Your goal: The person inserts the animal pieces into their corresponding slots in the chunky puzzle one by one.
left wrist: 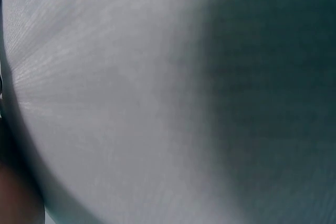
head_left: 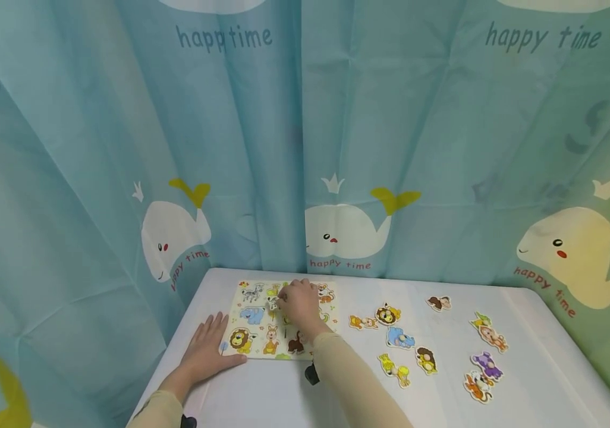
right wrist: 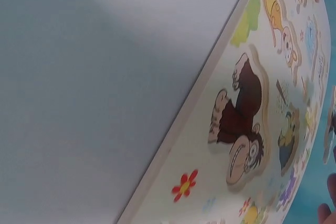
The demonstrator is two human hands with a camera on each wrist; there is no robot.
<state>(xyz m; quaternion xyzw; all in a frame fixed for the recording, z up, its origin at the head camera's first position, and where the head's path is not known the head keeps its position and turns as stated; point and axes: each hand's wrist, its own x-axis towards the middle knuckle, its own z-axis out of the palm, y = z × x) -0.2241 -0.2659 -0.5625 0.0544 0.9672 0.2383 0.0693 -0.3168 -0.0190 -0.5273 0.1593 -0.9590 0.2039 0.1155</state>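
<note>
An animal puzzle board (head_left: 259, 355) lies on the table, with pictured recesses for a zebra (head_left: 252, 292), an elephant (head_left: 252, 315), a lion, a kangaroo, a gorilla (right wrist: 247, 98) and others. Over its upper middle, my right hand (head_left: 301, 304) pinches a small zebra puzzle piece (head_left: 272, 303) between thumb and fingers, tilted above the surface. Only that piece's edge (right wrist: 331, 127) and a few fingertips show in the right wrist view. My left hand (head_left: 206, 349) rests with spread fingers at the board's lower left corner, thumb along its front edge. The left wrist view is mostly blurred cloth.
Loose animal pieces lie right of the board: a kangaroo (head_left: 363, 322), lion (head_left: 388, 314), elephant (head_left: 400, 338), giraffe (head_left: 393, 370), hedgehog (head_left: 426, 360), gorilla (head_left: 439, 303), hippo (head_left: 487, 365), tiger (head_left: 478, 386) and a monkey (head_left: 492, 339). A blue whale-print curtain (head_left: 273, 148) hangs behind the table.
</note>
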